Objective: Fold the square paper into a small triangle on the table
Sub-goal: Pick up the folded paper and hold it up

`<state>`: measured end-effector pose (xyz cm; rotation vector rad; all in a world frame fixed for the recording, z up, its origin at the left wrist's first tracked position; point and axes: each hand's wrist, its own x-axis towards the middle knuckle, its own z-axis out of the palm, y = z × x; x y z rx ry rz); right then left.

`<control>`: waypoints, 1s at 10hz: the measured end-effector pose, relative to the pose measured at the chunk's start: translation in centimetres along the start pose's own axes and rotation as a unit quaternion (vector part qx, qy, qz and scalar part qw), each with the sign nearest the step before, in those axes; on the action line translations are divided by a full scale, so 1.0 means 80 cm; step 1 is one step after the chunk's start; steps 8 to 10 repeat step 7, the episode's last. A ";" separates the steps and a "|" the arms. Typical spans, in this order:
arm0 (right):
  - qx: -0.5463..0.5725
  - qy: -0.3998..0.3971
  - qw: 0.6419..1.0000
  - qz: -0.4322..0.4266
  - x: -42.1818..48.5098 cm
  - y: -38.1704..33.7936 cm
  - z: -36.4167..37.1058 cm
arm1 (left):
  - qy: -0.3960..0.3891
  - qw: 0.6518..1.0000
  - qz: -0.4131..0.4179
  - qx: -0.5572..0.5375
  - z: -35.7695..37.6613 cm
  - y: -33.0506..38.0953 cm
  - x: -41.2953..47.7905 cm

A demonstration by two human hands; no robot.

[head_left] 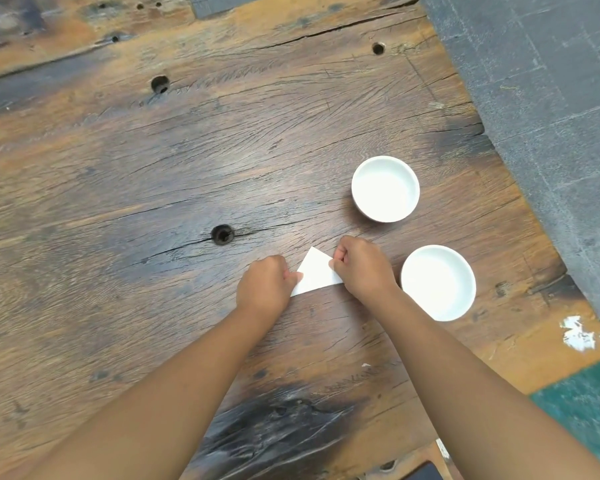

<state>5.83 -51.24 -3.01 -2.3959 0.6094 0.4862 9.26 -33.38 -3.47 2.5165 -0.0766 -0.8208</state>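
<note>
A white paper (pixel 316 273) lies on the worn wooden table (pixel 153 188) in a triangle shape, its peak pointing away from me. My left hand (pixel 265 285) is curled at the paper's left corner, fingertips pinching its edge. On the right edge my right hand (pixel 361 266) is closed with thumb and fingers pressing the paper. Both hands hide the paper's lower corners.
Two empty white bowls stand to the right: one bowl (pixel 385 188) beyond my right hand, the other bowl (pixel 438 283) close beside my right wrist. The table's right edge (pixel 520 202) drops to a grey floor. A round hole (pixel 222 234) lies left of the paper.
</note>
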 end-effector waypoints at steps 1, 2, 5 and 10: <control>-0.024 0.003 1.000 -0.002 0.001 -0.004 0.000 | 0.000 1.000 0.007 0.013 -0.001 -0.001 -0.001; -0.081 0.006 0.997 -0.014 0.001 -0.010 0.002 | 0.001 1.000 0.004 0.007 0.000 -0.002 0.000; -0.041 -0.023 0.997 0.062 0.000 -0.016 -0.013 | 0.001 1.000 0.013 0.022 0.000 -0.002 -0.003; -0.049 -0.032 0.997 0.047 -0.013 -0.022 -0.024 | 0.007 0.998 -0.019 -0.052 -0.008 -0.015 -0.020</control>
